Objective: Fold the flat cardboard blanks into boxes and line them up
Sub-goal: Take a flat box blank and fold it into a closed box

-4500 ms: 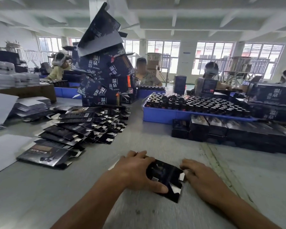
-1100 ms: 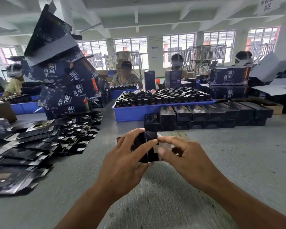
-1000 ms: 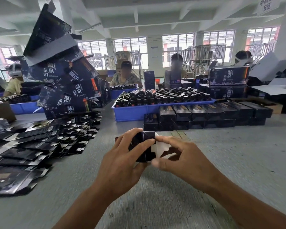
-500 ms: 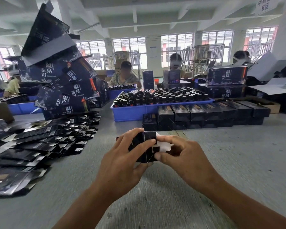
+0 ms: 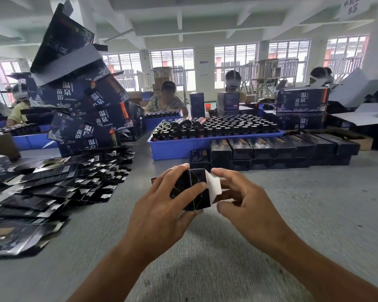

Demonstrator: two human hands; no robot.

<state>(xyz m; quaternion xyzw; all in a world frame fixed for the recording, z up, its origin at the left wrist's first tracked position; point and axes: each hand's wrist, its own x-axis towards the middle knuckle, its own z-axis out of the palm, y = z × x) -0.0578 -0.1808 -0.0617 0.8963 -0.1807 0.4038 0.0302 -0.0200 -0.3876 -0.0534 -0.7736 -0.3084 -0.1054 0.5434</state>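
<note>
A small black box (image 5: 194, 188), half formed, is held up above the grey table with its end facing me. My left hand (image 5: 162, 205) grips it from the left, fingers curled over the top and thumb across the end face. My right hand (image 5: 247, 205) pinches the white-backed end flap (image 5: 213, 187) on the box's right side. A spread heap of flat black blanks (image 5: 52, 188) lies at the left. A row of finished black boxes (image 5: 271, 149) is lined up beyond my hands, in front of the blue tray.
A blue tray (image 5: 179, 147) holds several dark bottles. A leaning pile of large dark cartons (image 5: 85, 105) rises at the back left. More cartons (image 5: 301, 103) stand at the right. Other people sit across the table. Bare grey table (image 5: 314, 203) lies right of my hands.
The flat blank that lay on the table has been lifted and opened into a box shape. Over the last second my right hand's fingers have been working the white end flap.
</note>
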